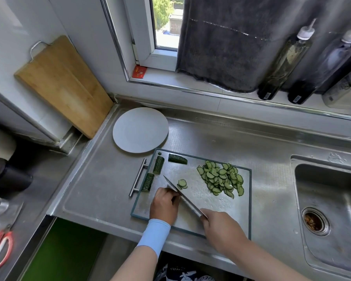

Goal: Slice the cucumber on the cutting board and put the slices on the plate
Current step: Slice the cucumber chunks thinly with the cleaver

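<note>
A steel cutting board (193, 218) with a dark rim lies on the counter. My right hand (221, 228) grips the handle of a knife (182, 196) whose blade slants up to the left. My left hand (164, 203) is curled against the blade, pressing down a cucumber piece that it mostly hides. Two fresh slices (182, 183) lie just beyond the blade. A heap of several slices (221, 179) sits at the board's right. Three uncut cucumber chunks (158, 164) rest along the far left edge. The white plate (140, 130) stands bare behind the board.
A sink (330, 209) with a drain opens to the right. A wooden board (63, 84) leans on the wall at the left. Bottles (286, 57) stand on the window sill. Red-handled scissors (0, 248) lie at the far left.
</note>
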`<state>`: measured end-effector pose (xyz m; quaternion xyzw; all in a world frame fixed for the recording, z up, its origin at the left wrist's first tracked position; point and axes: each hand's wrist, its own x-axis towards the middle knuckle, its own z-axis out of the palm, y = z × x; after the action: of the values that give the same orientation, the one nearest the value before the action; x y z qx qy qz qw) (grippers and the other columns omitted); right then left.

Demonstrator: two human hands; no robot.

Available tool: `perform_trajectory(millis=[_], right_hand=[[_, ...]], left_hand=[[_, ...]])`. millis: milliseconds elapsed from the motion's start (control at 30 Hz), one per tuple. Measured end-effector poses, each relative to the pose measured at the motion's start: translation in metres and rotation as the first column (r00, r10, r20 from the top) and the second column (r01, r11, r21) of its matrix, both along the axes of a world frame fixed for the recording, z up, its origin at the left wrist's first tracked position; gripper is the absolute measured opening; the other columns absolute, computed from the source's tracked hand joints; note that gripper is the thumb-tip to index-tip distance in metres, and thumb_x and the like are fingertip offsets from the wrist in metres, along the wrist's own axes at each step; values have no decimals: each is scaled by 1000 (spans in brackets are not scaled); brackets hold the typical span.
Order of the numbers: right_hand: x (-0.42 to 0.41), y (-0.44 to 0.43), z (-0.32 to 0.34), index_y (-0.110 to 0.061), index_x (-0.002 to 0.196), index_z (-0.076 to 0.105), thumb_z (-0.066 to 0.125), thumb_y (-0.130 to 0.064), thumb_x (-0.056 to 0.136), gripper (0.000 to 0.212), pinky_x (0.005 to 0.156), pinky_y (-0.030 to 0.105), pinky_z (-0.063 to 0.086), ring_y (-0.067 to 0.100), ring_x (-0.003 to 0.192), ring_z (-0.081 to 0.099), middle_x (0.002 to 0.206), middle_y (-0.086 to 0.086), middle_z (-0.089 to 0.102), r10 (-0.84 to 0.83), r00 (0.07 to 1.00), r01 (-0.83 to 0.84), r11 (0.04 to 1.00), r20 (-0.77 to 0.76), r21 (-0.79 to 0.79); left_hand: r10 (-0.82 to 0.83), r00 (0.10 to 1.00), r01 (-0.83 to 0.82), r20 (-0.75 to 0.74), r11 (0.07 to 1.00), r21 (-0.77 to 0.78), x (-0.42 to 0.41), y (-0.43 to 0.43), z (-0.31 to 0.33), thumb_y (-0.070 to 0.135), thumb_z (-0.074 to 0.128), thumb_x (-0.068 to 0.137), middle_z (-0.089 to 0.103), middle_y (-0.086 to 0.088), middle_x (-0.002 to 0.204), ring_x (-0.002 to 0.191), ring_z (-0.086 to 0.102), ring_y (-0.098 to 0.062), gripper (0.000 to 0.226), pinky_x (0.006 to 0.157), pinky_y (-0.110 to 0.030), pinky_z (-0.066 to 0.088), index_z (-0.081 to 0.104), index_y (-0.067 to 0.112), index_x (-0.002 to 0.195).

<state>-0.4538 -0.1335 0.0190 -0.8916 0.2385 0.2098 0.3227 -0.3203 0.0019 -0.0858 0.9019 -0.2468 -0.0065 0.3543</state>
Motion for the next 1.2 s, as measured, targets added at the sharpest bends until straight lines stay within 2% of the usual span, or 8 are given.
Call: perform_trajectory(millis=[333,567,767,900,1033,1200], right_hand=[[17,5,-2,-27,68,42,37,-17,97,31,56,30,34,15,61,43,65,-5,51,-29,998,31,998,-48,52],[34,7,-2,-26,72,49,38,-20,94,25,56,31,38,20,68,51,69,-5,55,-24,998,27,998,-64,49],[30,3,1,-26,70,45,38,-22,96,28,54,31,34,15,64,47,68,-6,53,-10,999,12,999,-37,42],[18,3,2,-29,69,42,38,-24,100,31,56,31,34,14,60,44,66,-5,52,-9,1000,9,999,-10,30],[8,2,1,-23,75,47,38,-26,102,28,59,33,38,18,62,48,71,1,60,-29,999,29,999,-18,29],[4,1,0,-26,72,45,38,-25,101,30,57,30,36,16,61,47,68,-2,56,-31,999,32,999,-24,32]], left_hand=[[-12,1000,12,9,1000,-17,0,1,-4,-1,83,65,65,1,75,81,53,-12,20,72,-11,37,74,14,75],[-15,999,16,37,1000,-17,-4,1,-3,0,80,69,65,0,81,85,55,-17,18,77,-13,39,73,13,78],[-5,1000,5,24,1000,-11,-3,0,-2,-1,81,65,65,1,77,83,53,-16,20,74,-14,39,73,15,74],[22,1000,-22,-1,1000,-17,-1,-1,0,0,85,63,66,2,74,82,50,-11,23,74,-10,36,75,16,75],[19,1000,-19,-4,1000,-16,-1,0,0,0,85,63,65,1,73,81,49,-8,22,75,-7,33,76,15,76],[8,1000,-8,-15,1000,-10,1,0,-2,0,85,63,64,1,73,80,49,-10,21,71,-11,35,76,15,76]])
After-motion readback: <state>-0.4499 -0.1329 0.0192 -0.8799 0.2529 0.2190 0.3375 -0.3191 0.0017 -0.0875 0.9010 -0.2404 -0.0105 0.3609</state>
